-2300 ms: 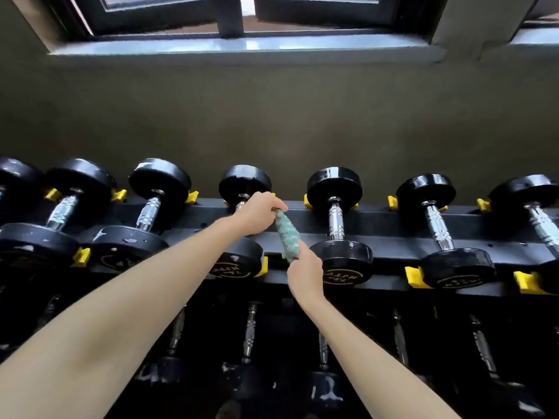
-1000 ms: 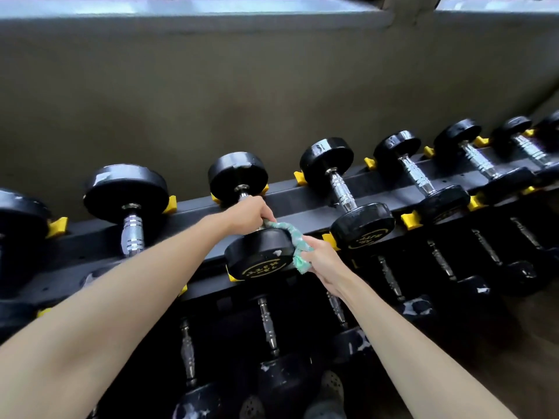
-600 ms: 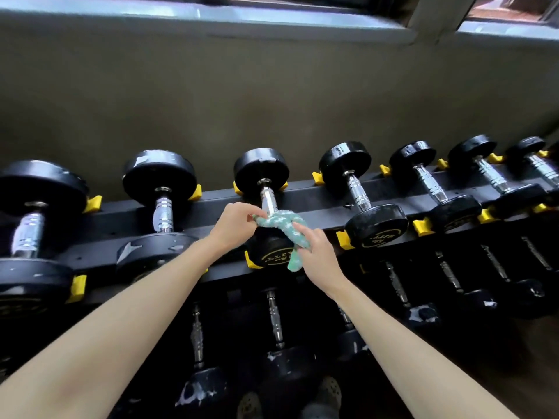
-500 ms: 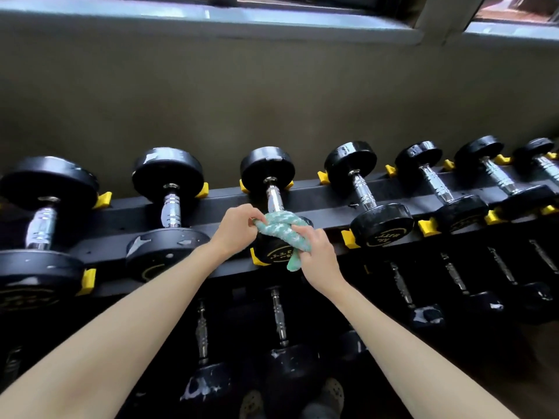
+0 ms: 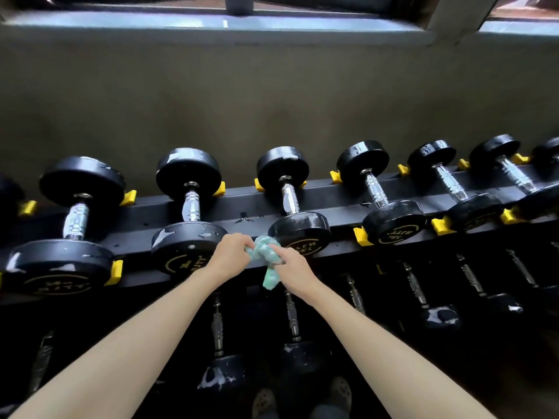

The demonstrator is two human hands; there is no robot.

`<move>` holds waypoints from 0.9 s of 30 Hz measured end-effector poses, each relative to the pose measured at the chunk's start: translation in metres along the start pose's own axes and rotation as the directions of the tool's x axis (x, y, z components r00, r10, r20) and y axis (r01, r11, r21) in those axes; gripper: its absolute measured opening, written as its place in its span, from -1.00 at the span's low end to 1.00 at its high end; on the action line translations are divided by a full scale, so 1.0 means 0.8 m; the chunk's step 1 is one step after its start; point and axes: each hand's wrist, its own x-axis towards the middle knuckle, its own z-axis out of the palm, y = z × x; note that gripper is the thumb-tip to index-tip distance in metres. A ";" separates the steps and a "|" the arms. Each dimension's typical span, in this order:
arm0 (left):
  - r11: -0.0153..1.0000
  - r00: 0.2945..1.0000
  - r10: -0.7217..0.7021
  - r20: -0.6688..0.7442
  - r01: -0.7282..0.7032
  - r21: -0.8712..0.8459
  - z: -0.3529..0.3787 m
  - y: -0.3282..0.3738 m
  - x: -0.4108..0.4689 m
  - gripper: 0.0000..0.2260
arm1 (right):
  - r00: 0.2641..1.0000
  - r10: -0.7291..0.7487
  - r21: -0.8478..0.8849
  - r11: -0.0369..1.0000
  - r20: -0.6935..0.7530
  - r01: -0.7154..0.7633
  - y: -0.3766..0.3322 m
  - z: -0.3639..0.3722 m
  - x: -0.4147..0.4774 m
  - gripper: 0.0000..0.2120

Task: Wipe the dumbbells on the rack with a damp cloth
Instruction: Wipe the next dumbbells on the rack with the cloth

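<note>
A bunched teal cloth [image 5: 266, 261] is held between both hands in front of the rack's top shelf [image 5: 251, 207]. My left hand [image 5: 228, 252] pinches its left end and my right hand [image 5: 292, 266] grips its right side, with a tail hanging below. The cloth is just left of the near head of the middle dumbbell [image 5: 298, 228], which has a chrome handle and black heads. Several more black dumbbells lie in a row along the shelf, such as one to the left [image 5: 189, 204] and one to the right [image 5: 381, 192].
Yellow cradle stops [image 5: 361, 235] mark each dumbbell slot. A lower shelf holds several more dumbbells [image 5: 219, 352] in shadow. A grey wall [image 5: 272, 95] and a window sill rise behind the rack. My shoes [image 5: 302, 402] show at the bottom.
Both hands have pulled the cloth off the middle dumbbell's handle and near head, down and slightly left. The cloth is now bunched between them in front of the shelf.
</note>
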 end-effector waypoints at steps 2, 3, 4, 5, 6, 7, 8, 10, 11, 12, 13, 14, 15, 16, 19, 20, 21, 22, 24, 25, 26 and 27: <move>0.999 1.000 -0.027 0.000 0.027 -0.020 -0.012 0.011 -0.005 -0.68 | 0.982 0.135 0.292 0.942 0.132 -0.168 -0.008 -0.017 -0.001 -0.70; 0.998 0.999 -0.038 -0.004 0.037 -0.052 -0.019 0.016 -0.006 -0.71 | 0.970 0.181 0.382 0.895 0.165 -0.232 -0.011 -0.028 -0.002 -0.73; 0.993 0.999 -0.055 -0.002 0.054 -0.102 -0.025 0.021 -0.004 -0.75 | 0.962 0.210 0.445 0.855 0.173 -0.267 -0.014 -0.041 -0.002 -0.75; 0.984 0.998 -0.068 -0.003 0.066 -0.166 -0.032 0.026 0.000 -0.79 | 0.957 0.235 0.505 0.813 0.169 -0.289 -0.015 -0.053 -0.003 -0.76; 0.966 0.997 -0.081 0.003 0.079 -0.248 -0.038 0.032 0.003 -0.84 | 0.953 0.248 0.572 0.762 0.175 -0.303 -0.018 -0.065 -0.004 -0.77; 0.936 0.996 -0.087 0.006 0.084 -0.342 -0.045 0.040 0.004 -0.88 | 0.950 0.258 0.635 0.708 0.177 -0.311 -0.020 -0.075 -0.005 -0.78; 0.891 0.994 -0.108 0.020 0.105 -0.442 -0.052 0.049 0.005 -0.90 | 0.950 0.254 0.683 0.663 0.181 -0.307 -0.024 -0.084 -0.007 -0.79; 0.768 0.991 -0.111 0.073 0.132 -0.627 -0.064 0.069 0.008 -0.89 | 0.954 0.219 0.730 0.615 0.203 -0.297 -0.031 -0.101 -0.010 -0.77; 0.735 0.991 -0.098 0.091 0.134 -0.665 -0.068 0.075 0.011 -0.79 | 0.958 0.195 0.743 0.604 0.211 -0.287 -0.035 -0.110 -0.011 -0.75; 0.718 0.992 -0.086 0.094 0.127 -0.684 -0.072 0.081 0.014 -0.73 | 0.962 0.174 0.746 0.607 0.211 -0.273 -0.038 -0.119 -0.013 -0.74; 0.718 0.994 -0.067 0.084 0.106 -0.688 -0.073 0.085 0.018 -0.74 | 0.966 0.163 0.735 0.627 0.202 -0.259 -0.039 -0.129 -0.012 -0.72; 0.716 0.996 -0.049 0.069 0.084 -0.693 -0.074 0.088 0.023 -0.79 | 0.968 0.158 0.718 0.649 0.198 -0.252 -0.041 -0.139 -0.012 -0.70; 0.713 0.997 -0.037 0.060 0.069 -0.698 -0.075 0.091 0.027 -0.82 | 0.969 0.158 0.703 0.667 0.191 -0.247 -0.041 -0.148 -0.010 -0.68; 0.709 0.997 -0.034 0.063 0.068 -0.702 -0.074 0.096 0.032 -0.83 | 0.970 0.154 0.694 0.677 0.191 -0.244 -0.042 -0.156 -0.007 -0.66; 0.704 0.999 -0.018 0.051 0.049 -0.708 -0.073 0.110 0.047 -0.84 | 0.969 0.131 0.690 0.683 0.209 -0.241 -0.044 -0.177 0.005 -0.64; 0.712 0.999 -0.005 0.042 0.033 -0.701 -0.074 0.114 0.051 -0.85 | 0.968 0.118 0.693 0.679 0.223 -0.243 -0.046 -0.182 0.010 -0.65; 0.722 0.999 0.010 0.039 0.020 -0.692 -0.076 0.117 0.056 -0.86 | 0.969 0.107 0.692 0.683 0.222 -0.234 -0.048 -0.186 0.017 -0.67; 0.729 0.999 0.021 0.036 0.009 -0.685 -0.077 0.117 0.061 -0.87 | 0.974 0.099 0.683 0.698 0.205 -0.215 -0.052 -0.190 0.024 -0.70; 0.725 0.999 0.043 0.033 -0.008 -0.689 -0.080 0.112 0.074 -0.87 | 0.987 0.114 0.627 0.763 0.110 -0.157 -0.055 -0.198 0.043 -0.78; 0.718 0.998 0.050 0.031 -0.014 -0.696 -0.082 0.109 0.082 -0.84 | 0.991 0.123 0.584 0.801 0.053 -0.131 -0.057 -0.203 0.057 -0.80; 0.723 0.997 0.065 0.028 -0.028 -0.690 -0.084 0.106 0.087 -0.79 | 0.993 0.122 0.545 0.832 0.001 -0.102 -0.058 -0.207 0.067 -0.80; 0.739 0.996 0.084 0.015 -0.052 -0.672 -0.084 0.105 0.092 -0.75 | 0.993 0.109 0.514 0.854 -0.035 -0.075 -0.058 -0.210 0.077 -0.80</move>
